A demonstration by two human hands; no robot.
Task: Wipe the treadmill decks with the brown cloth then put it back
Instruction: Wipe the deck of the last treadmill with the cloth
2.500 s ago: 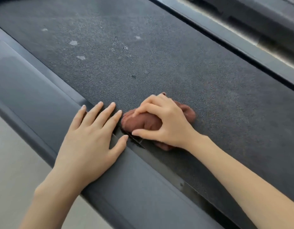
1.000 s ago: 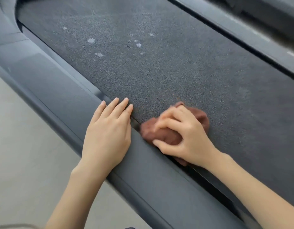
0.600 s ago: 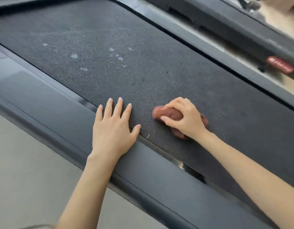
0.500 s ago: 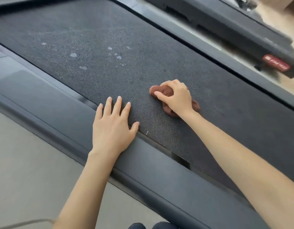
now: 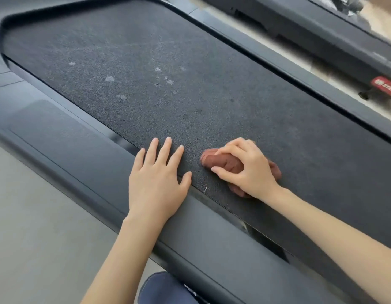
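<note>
The treadmill's dark textured belt (image 5: 212, 88) fills most of the view, dusty with several pale spots toward its far left. A bunched brown cloth (image 5: 220, 163) lies on the belt near its front edge. My right hand (image 5: 249, 170) grips the cloth from above, fingers curled over it, pressing it onto the belt. Just left of it, my left hand (image 5: 157, 181) rests flat with straight fingers, palm on the smooth side rail (image 5: 84, 154) and fingertips on the belt.
A grey floor (image 5: 32, 227) lies to the left of the rail. Beyond the far rail (image 5: 288, 69) stands a second treadmill (image 5: 321, 34) with a red label (image 5: 385, 86). My knee in blue cloth (image 5: 163, 288) shows at the bottom edge.
My right hand has pulled the cloth back toward the belt's front edge after a stroke outward. My left hand has stayed planted across the rail and belt.
</note>
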